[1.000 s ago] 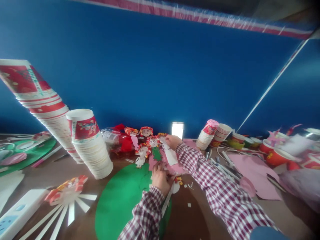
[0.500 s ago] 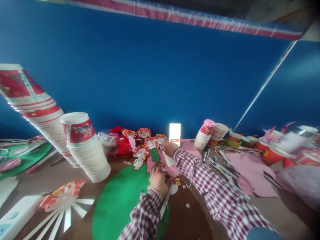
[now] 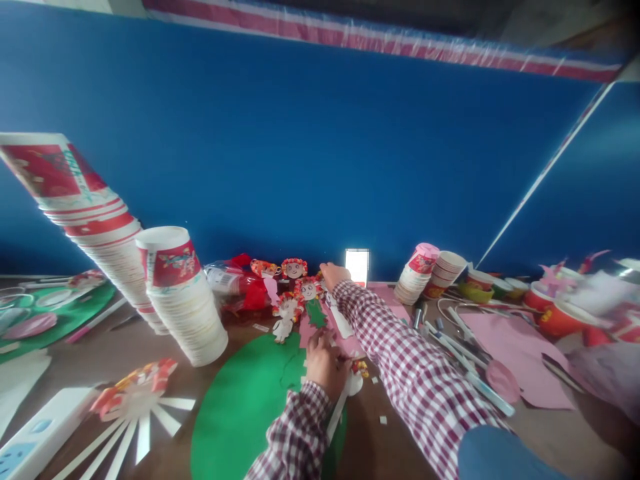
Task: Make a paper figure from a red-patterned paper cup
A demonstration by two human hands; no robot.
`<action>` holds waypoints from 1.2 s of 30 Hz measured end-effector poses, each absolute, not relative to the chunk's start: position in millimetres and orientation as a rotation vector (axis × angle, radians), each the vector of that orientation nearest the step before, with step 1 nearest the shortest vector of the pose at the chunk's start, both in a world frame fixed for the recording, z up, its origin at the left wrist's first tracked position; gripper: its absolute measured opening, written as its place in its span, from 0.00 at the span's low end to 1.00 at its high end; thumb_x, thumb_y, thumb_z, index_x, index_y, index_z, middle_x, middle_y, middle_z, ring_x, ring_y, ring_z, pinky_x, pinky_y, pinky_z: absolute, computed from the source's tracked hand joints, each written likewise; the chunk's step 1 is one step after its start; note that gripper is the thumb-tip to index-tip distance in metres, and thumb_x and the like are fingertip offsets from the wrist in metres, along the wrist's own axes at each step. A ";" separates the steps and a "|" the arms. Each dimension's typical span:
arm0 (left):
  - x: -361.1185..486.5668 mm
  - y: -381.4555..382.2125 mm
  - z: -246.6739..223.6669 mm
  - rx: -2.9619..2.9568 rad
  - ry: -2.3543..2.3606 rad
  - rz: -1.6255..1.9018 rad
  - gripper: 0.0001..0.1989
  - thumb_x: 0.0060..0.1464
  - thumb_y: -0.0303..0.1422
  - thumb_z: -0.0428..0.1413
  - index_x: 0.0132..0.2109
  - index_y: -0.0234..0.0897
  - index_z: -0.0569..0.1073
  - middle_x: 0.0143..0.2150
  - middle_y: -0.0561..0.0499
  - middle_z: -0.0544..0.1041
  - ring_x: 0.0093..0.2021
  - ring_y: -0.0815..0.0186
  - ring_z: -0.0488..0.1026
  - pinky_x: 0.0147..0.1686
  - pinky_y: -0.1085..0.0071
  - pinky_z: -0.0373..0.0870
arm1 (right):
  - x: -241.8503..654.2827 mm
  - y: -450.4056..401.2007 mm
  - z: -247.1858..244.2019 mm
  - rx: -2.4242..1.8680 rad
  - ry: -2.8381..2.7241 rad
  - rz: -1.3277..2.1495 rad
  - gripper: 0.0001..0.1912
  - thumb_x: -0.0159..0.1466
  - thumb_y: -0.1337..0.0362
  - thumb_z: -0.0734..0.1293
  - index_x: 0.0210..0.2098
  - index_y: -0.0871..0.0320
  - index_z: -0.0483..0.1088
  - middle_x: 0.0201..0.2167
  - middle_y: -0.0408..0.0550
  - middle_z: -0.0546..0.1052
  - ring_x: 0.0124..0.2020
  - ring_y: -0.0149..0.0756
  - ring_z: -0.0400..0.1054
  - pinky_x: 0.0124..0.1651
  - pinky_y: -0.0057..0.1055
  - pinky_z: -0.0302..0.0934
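Observation:
My left hand (image 3: 326, 365) rests over the pink paper (image 3: 306, 333) at the right edge of a green paper disc (image 3: 240, 407). Its fingers are bent and pressed down; what they hold is hidden. Beside it lie a white strip (image 3: 338, 415) and a small white round piece with a yellow-red fringe (image 3: 356, 383). Farther back, my right hand (image 3: 336, 275) is closed beside a bright phone screen (image 3: 357, 267). I cannot make out anything in its fingers. Just left of it lies a paper doll with a green body (image 3: 315, 312), near a plain white paper doll (image 3: 284, 323).
Tall stacks of paper cups (image 3: 185, 300) stand at left, shorter cup stacks (image 3: 417, 273) at back right. A fringed cup piece (image 3: 135, 393) and a white power strip (image 3: 43, 433) lie front left. Pens (image 3: 457, 350) and pink sheets (image 3: 520, 360) lie at right, before a blue wall (image 3: 320, 133).
My right hand has moved back and up, away from the white paper beside the doll. My left hand stays on the pink paper. The whole view has shifted slightly.

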State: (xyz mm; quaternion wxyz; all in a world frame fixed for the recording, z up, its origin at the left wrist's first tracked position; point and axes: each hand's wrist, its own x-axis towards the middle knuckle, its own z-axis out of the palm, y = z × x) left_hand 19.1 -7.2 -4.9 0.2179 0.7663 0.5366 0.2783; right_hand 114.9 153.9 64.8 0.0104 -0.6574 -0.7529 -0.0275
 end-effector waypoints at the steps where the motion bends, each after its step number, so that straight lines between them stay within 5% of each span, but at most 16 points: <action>1: 18.9 -7.6 -4.0 2.121 1.490 0.767 0.03 0.40 0.30 0.58 0.25 0.40 0.77 0.53 0.50 0.68 0.57 0.53 0.55 0.55 0.56 0.51 | 114.8 154.6 64.4 -2.056 -2.352 -0.092 0.13 0.62 0.71 0.58 0.46 0.57 0.61 0.43 0.54 0.68 0.40 0.38 0.68 0.38 0.30 0.60; 22: 18.1 -7.1 -6.1 2.136 1.472 0.785 0.03 0.41 0.31 0.58 0.26 0.40 0.77 0.53 0.49 0.68 0.57 0.53 0.54 0.55 0.57 0.51 | 114.9 154.5 61.5 -2.093 -2.351 -0.084 0.14 0.63 0.62 0.61 0.46 0.60 0.63 0.45 0.49 0.68 0.41 0.35 0.66 0.42 0.37 0.63; 29: 19.3 -7.0 -6.9 2.124 1.489 0.776 0.02 0.39 0.31 0.59 0.26 0.40 0.77 0.53 0.49 0.68 0.57 0.53 0.55 0.55 0.57 0.51 | 116.2 154.7 72.5 -2.074 -2.271 -0.124 0.11 0.62 0.69 0.59 0.44 0.57 0.64 0.41 0.51 0.69 0.39 0.36 0.68 0.37 0.29 0.59; 36: 20.0 -5.7 -10.3 2.100 1.492 0.763 0.04 0.39 0.32 0.59 0.26 0.40 0.78 0.53 0.48 0.68 0.58 0.50 0.53 0.56 0.55 0.50 | 127.2 155.3 104.3 -1.984 -2.166 -0.229 0.11 0.63 0.62 0.56 0.44 0.55 0.61 0.40 0.49 0.71 0.38 0.37 0.66 0.34 0.28 0.54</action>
